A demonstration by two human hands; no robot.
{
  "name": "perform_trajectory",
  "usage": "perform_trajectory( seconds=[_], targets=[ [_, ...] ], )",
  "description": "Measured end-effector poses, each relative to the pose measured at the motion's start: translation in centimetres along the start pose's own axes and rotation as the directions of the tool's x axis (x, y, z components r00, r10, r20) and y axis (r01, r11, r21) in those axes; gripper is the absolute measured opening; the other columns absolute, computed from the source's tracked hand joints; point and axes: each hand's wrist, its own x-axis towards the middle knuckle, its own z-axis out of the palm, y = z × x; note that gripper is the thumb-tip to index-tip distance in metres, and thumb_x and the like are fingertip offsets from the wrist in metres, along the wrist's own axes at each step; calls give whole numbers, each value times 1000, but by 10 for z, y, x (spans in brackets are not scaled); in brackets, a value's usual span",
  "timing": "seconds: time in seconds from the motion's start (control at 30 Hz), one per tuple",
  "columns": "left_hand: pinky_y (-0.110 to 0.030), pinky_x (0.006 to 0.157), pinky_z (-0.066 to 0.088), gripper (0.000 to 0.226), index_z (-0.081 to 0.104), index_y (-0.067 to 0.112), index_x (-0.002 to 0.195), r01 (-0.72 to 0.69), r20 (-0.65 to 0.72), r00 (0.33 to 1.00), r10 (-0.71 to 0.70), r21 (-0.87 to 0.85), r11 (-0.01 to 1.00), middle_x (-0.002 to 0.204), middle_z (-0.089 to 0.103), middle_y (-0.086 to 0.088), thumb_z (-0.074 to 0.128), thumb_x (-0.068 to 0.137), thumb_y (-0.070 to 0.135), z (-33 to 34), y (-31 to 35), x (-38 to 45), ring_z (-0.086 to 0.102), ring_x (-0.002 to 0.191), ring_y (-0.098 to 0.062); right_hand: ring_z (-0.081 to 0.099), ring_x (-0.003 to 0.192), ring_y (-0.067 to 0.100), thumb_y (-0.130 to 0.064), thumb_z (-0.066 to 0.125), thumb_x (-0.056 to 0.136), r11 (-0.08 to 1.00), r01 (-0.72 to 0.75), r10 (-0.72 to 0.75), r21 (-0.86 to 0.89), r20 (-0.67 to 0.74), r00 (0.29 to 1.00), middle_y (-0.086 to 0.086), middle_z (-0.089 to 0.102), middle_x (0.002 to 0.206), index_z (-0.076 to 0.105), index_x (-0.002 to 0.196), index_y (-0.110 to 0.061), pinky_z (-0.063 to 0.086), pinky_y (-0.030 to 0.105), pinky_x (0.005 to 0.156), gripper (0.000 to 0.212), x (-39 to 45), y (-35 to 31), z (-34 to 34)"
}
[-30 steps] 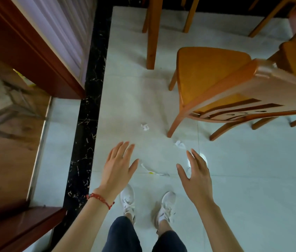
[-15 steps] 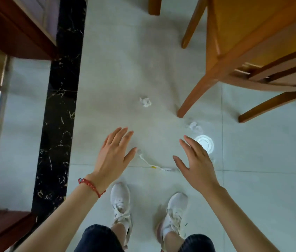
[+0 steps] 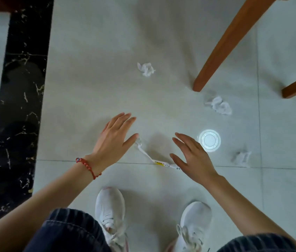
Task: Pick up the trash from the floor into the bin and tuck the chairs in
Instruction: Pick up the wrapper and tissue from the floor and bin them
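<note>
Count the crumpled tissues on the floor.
3. One crumpled tissue lies left of the chair leg, one just below it, one right of the round lid. More may lie out of view.

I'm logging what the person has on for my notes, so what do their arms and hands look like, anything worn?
Both forearms are bare, with no sleeves in view. The left hand has a red beaded bracelet at the wrist. The right hand shows no glove, ring or band.

twisted paper wrapper (image 3: 159, 161) on floor, yellow band and dark print, too small to read
</note>
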Motion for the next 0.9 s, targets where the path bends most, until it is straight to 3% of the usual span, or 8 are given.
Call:
perform_trajectory(
  seconds=[0.33,0.43,0.73,0.83,0.9],
  targets=[
    [-39,109,27,46,46,8,130,45,-106,993,-58,-123,991,139,46,-13,54,89,27,67,-25,6,35,133,-29,60,110,33,-24,75,72,987,160,-160,15,-30,987,15,63,119,66,101,-2,53,42,86,38,-13,22,80],
    [-44,107,31,46,49,5,127,48,-112,992,-62,-128,991,136,49,-17,53,87,28,69,-27,3,38,130,-34,59,110,34,-23,78,69,984,175,-172,39,-68,983,14,64,117,68,95,-5,51,41,85,34,-11,20,86],
    [-41,110,27,46,45,9,131,54,-83,994,-64,-109,993,140,45,-13,53,89,28,76,-29,7,33,133,-29,59,112,29,-20,78,69,981,186,-183,59,-41,982,9,65,117,68,76,-11,52,40,86,15,-18,17,103],
    [-41,109,27,46,45,10,130,44,-81,995,-54,-112,993,140,45,-12,54,89,27,77,-30,8,34,133,-29,59,110,23,-15,75,73,976,18,-9,216,-42,999,6,66,116,67,72,-9,50,33,88,10,-16,14,103],
    [-40,110,27,46,45,11,131,49,-90,994,-59,-112,993,141,44,-11,52,89,29,77,-32,8,33,134,-27,61,97,7,-17,71,77,835,-236,264,496,15,964,-1,69,107,68,77,-12,49,20,80,6,-9,8,94]
  ],
)
